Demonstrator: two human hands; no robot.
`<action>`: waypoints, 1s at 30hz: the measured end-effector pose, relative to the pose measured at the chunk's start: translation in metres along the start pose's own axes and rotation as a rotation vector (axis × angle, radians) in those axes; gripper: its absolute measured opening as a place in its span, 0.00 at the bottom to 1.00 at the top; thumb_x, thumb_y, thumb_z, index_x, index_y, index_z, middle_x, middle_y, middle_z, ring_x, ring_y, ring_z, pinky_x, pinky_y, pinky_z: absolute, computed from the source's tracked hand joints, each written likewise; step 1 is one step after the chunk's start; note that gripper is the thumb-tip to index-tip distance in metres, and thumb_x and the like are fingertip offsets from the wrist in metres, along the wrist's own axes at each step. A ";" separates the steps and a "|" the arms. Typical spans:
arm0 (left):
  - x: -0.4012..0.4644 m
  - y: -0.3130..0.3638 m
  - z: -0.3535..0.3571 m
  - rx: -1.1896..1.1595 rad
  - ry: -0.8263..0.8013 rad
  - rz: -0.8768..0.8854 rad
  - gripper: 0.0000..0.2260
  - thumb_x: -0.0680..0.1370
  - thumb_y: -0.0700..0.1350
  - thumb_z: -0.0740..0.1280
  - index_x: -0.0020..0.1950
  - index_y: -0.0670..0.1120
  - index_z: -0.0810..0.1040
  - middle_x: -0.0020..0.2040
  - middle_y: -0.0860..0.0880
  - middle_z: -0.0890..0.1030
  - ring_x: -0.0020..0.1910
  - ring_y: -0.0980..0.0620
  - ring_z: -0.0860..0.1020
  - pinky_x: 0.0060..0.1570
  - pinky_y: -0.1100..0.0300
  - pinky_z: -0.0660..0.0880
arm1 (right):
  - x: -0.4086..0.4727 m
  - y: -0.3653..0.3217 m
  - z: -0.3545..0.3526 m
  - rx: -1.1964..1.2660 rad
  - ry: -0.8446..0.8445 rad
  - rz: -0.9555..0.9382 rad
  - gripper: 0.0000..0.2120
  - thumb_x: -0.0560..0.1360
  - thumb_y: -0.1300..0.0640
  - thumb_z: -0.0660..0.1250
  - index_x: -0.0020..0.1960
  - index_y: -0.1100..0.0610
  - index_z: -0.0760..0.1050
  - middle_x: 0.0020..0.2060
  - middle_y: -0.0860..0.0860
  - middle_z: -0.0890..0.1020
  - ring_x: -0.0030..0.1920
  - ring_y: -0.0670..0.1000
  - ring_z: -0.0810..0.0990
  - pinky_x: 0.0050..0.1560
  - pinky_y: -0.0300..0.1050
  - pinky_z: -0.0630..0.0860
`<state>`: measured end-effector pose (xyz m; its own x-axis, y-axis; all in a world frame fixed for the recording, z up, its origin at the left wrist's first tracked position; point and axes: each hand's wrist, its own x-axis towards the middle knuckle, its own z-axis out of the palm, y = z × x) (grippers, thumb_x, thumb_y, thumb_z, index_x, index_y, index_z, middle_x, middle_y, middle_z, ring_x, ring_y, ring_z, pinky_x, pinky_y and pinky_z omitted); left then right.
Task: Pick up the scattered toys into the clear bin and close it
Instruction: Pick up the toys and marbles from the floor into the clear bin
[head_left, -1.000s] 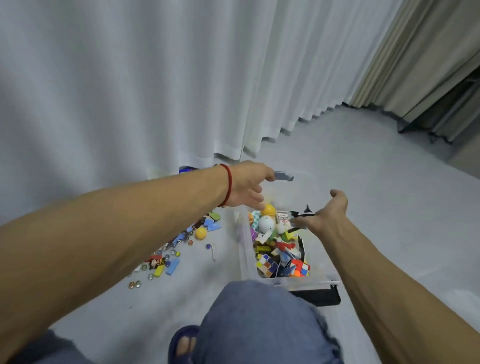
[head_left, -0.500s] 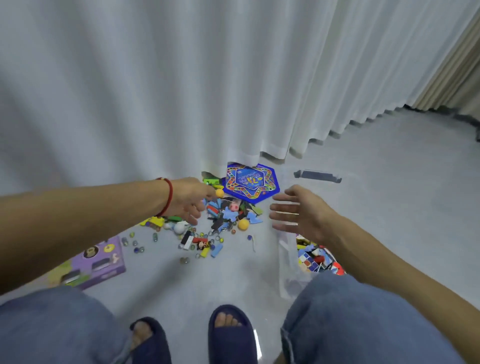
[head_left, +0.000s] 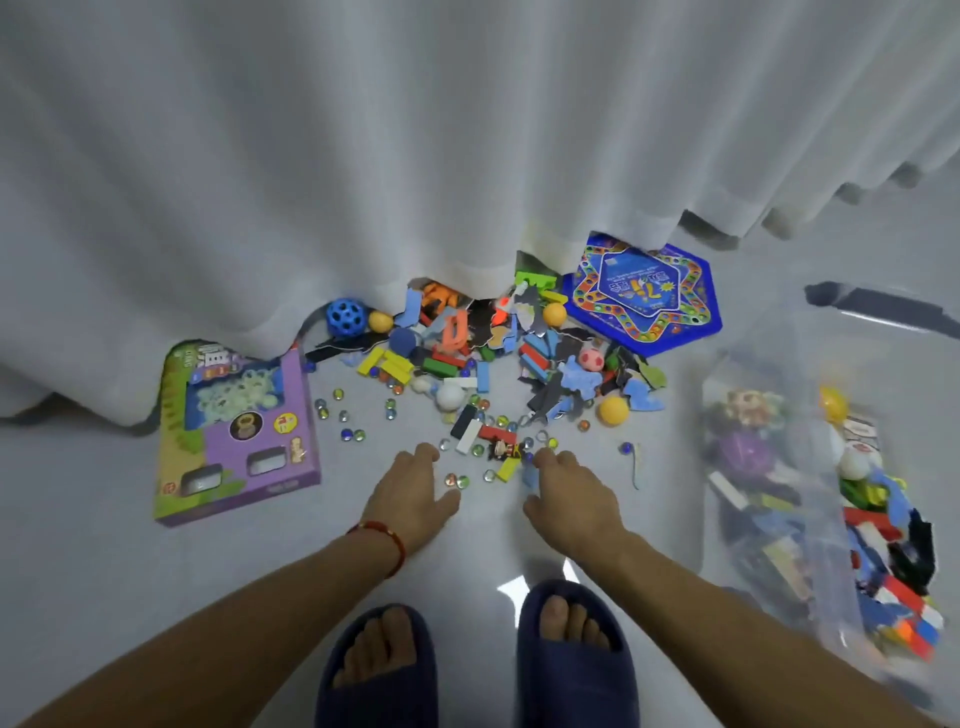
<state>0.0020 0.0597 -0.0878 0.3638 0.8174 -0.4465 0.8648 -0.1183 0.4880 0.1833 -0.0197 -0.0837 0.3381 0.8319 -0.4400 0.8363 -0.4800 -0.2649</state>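
- Scattered toys lie in a loose heap on the grey floor, at the foot of a white curtain: blocks, foam pieces, small balls, glass marbles spread toward the viewer.
- Clear bin stands at the right of the heap, apart from it, lid off; it already holds mixed coloured pieces. A dark clip shows at its far edge.
- Left hand palm-down, fingers loosely spread, fingertips at the near edge of the marbles; nothing gripped. Red cord bracelet on that wrist.
- Right hand palm-down, fingers partly curled over a blue piece and next to a yellow block; whether it grips anything, cannot tell.
- Small figurine lies between the two hands' fingertips, slightly beyond them.
- Purple toy box flat on the floor to the left, partly under the curtain hem.
- Blue hexagonal game board at the far right of the heap, its far edge under the curtain.
- Blue perforated ball at far left of the heap.
- Two feet in dark slippers at the bottom edge.
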 end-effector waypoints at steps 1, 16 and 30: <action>0.006 -0.006 0.011 0.017 0.046 0.029 0.26 0.76 0.55 0.67 0.70 0.47 0.65 0.61 0.44 0.71 0.58 0.46 0.74 0.57 0.55 0.73 | 0.008 -0.003 0.009 -0.020 0.061 0.028 0.23 0.77 0.51 0.64 0.70 0.54 0.64 0.62 0.55 0.71 0.58 0.58 0.75 0.51 0.53 0.77; 0.040 -0.009 0.051 -0.148 0.324 0.230 0.25 0.68 0.47 0.79 0.59 0.46 0.71 0.58 0.49 0.65 0.50 0.57 0.69 0.47 0.70 0.69 | 0.044 -0.004 0.063 -0.057 0.292 -0.092 0.25 0.79 0.38 0.60 0.71 0.49 0.61 0.56 0.52 0.70 0.50 0.52 0.76 0.35 0.46 0.78; 0.056 -0.018 0.048 0.009 0.330 0.281 0.07 0.74 0.36 0.72 0.51 0.40 0.80 0.49 0.42 0.78 0.45 0.47 0.78 0.47 0.68 0.68 | 0.050 0.008 0.061 0.015 0.338 -0.177 0.14 0.78 0.54 0.67 0.62 0.55 0.72 0.47 0.56 0.75 0.33 0.52 0.70 0.34 0.44 0.73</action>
<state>0.0234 0.0807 -0.1581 0.4571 0.8888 -0.0328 0.7512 -0.3661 0.5493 0.1808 0.0013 -0.1602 0.3146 0.9459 -0.0788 0.8888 -0.3227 -0.3253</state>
